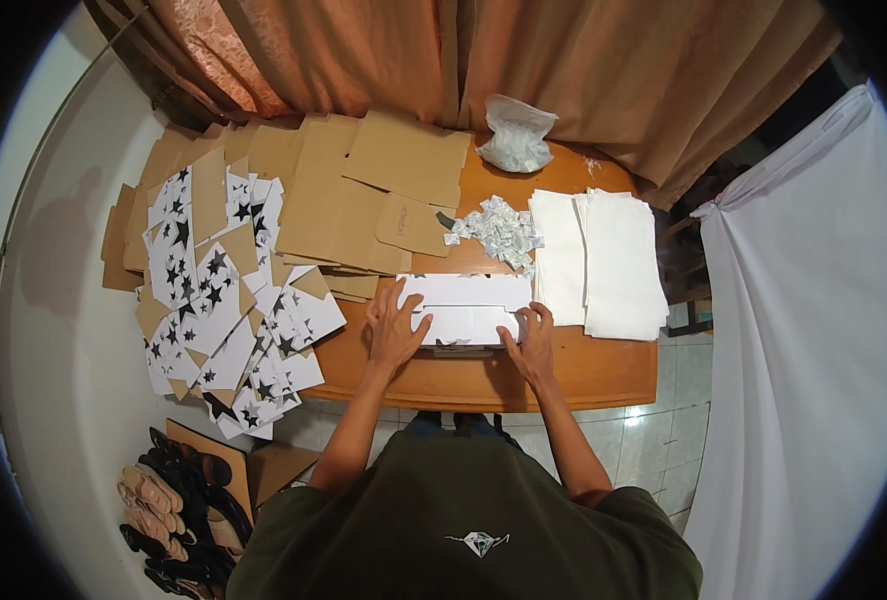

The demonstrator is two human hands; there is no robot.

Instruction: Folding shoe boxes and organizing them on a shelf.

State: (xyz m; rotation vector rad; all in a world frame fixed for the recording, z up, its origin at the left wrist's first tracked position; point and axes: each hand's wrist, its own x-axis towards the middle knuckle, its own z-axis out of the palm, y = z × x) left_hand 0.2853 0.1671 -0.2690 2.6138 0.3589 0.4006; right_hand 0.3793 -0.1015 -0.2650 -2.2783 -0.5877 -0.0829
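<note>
Brown wooden table [603,372] set against hanging tan fabric curtains [563,70]. On its far side, flat brown cardboard sheets [363,200], overlapping. Left of those, a spill of white cardboard pieces printed with black stars [213,300], hanging past the table's left edge. Far edge: clear plastic bag [515,135] of small white items. Below it, a loose heap of small white packets [495,230]. Right side: stack of plain white paper sheets [603,260]. Floor, lower left: pile of sandals [168,510]. White cloth [813,330] hangs at right.

Two hands [395,335], one white box blank [466,310], two white paper stacks [618,262], one plastic bag [515,135].
</note>
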